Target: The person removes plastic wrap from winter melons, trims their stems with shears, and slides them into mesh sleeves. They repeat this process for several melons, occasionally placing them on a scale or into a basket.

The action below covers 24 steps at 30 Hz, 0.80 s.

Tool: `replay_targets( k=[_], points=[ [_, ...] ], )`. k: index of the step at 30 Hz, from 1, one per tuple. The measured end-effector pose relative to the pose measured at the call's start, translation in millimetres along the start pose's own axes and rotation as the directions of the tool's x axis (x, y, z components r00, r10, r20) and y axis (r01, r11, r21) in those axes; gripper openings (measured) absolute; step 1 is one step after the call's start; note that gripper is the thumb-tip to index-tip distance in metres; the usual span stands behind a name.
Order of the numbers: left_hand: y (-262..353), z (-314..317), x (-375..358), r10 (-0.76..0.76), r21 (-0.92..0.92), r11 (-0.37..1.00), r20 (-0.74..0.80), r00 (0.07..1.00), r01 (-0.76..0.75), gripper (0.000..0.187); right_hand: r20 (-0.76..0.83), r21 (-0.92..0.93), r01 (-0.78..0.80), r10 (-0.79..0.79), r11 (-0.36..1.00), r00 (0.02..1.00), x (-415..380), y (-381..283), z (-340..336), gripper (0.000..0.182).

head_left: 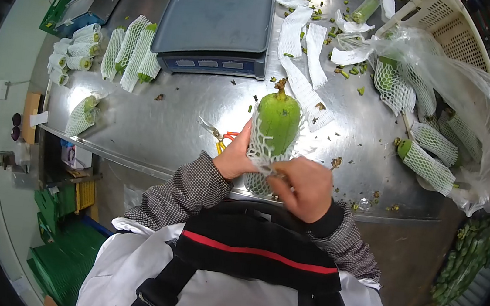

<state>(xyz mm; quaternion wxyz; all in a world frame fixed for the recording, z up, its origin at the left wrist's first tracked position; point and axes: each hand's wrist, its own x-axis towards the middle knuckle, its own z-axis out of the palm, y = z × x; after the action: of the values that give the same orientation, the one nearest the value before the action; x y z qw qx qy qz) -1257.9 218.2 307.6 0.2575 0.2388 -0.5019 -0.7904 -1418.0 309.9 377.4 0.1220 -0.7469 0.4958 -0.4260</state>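
A plump green gourd with a brown stem end points away from me, its lower part inside a white foam net sleeve. My left hand is wrapped round the gourd's left side and the net. The fingers of my right hand pinch the edge of the net on the near right side. Just left of the gourd, partly behind my left hand, lie pruning shears with red and yellow handles.
A grey scale stands beyond my hands. Netted gourds lie to its left, and a single netted one nearer me. Loose white nets and green scraps litter the steel table. A plastic-lined crate of netted gourds is at right.
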Motion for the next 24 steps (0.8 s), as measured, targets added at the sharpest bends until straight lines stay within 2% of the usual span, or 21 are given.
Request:
replay_targets(
  k=[2,3,5,6,7,8,9,10,11,12,13,15,16,17,18,19,20,22,23,24],
  points=[
    [9,4,1,-0.043,0.027,0.999,0.0,0.999,0.043,0.101,-0.068,0.091,-0.33,0.336,0.94,0.939,-2,2,-10,0.035],
    [12,6,3,-0.084,0.053,0.995,-0.001,0.996,0.084,0.1,-0.071,0.09,-0.331,0.338,0.939,0.938,5,2,-15,0.035],
    [12,12,5,-0.056,0.108,0.992,-0.016,0.998,0.057,0.099,-0.143,-0.065,-0.603,0.591,0.795,0.794,24,6,-25,0.05],
    [11,16,6,-0.027,0.163,0.986,-0.032,0.999,0.031,0.098,-0.147,-0.066,-0.604,0.591,0.795,0.794,25,11,-23,0.05],
    [9,19,5,-0.026,0.163,0.986,-0.028,0.999,0.03,0.098,-0.026,0.074,-0.631,0.634,0.772,0.772,24,17,-18,0.059],
    [7,22,3,0.017,0.312,0.95,-0.024,1.0,-0.009,0.099,0.097,0.207,-0.659,0.655,0.723,0.75,21,24,-12,0.068],
    [5,25,4,0.06,0.453,0.89,-0.011,0.998,-0.049,0.101,0.09,0.204,-0.659,0.657,0.724,0.749,15,35,-6,0.068],
    [10,30,7,0.116,0.311,0.943,0.018,0.993,-0.116,0.104,0.082,0.363,-0.622,0.641,0.694,0.763,6,49,-1,0.073],
    [17,30,8,0.117,0.31,0.943,0.027,0.993,-0.12,0.104,0.069,0.513,-0.566,0.626,0.646,0.777,-1,58,-1,0.078],
    [24,26,7,0.04,0.156,0.987,0.034,0.999,-0.045,0.106,0.138,0.66,-0.548,0.634,0.513,0.761,3,53,-13,0.077],
    [29,22,7,-0.039,0.0,0.999,0.053,0.998,0.039,0.109,0.127,0.66,-0.546,0.639,0.516,0.758,-1,57,-17,0.077],
    [17,15,11,-0.043,0.061,0.997,0.098,0.994,0.037,0.109,0.148,0.788,-0.477,0.633,0.389,0.76,-10,67,-20,0.073],
    [11,15,12,-0.156,0.046,0.988,0.19,0.969,0.15,0.105,0.149,0.835,-0.448,0.651,0.32,0.744,-13,68,-17,0.072],
    [4,15,14,-0.26,0.044,0.965,0.28,0.924,0.258,0.102,0.14,0.836,-0.441,0.65,0.327,0.747,-12,70,-17,0.072],
    [0,16,14,-0.26,0.064,0.966,0.274,0.926,0.252,0.092,0.123,0.791,-0.46,0.63,0.404,0.766,-7,69,-18,0.069],
    [-4,17,13,-0.261,0.073,0.965,0.28,0.924,0.251,0.092,0.111,0.74,-0.477,0.613,0.474,0.782,-3,67,-19,0.066],
    [-7,19,13,-0.228,0.081,0.973,0.217,0.949,0.215,0.088,0.105,0.741,-0.473,0.613,0.477,0.783,1,62,-24,0.066],
    [-4,27,15,-0.122,0.113,0.987,0.103,0.987,0.111,0.082,-0.15,0.444,-0.554,0.668,0.704,0.729,10,47,-40,0.059],
    [-4,27,16,-0.122,0.117,0.987,0.109,0.987,0.109,0.082,-0.157,0.445,-0.552,0.668,0.706,0.728,14,38,-45,0.059],
    [-4,25,16,-0.114,0.151,0.983,0.085,0.99,0.1,0.081,-0.193,0.185,-0.518,0.548,0.835,0.814,17,28,-48,0.056]
  ],
)
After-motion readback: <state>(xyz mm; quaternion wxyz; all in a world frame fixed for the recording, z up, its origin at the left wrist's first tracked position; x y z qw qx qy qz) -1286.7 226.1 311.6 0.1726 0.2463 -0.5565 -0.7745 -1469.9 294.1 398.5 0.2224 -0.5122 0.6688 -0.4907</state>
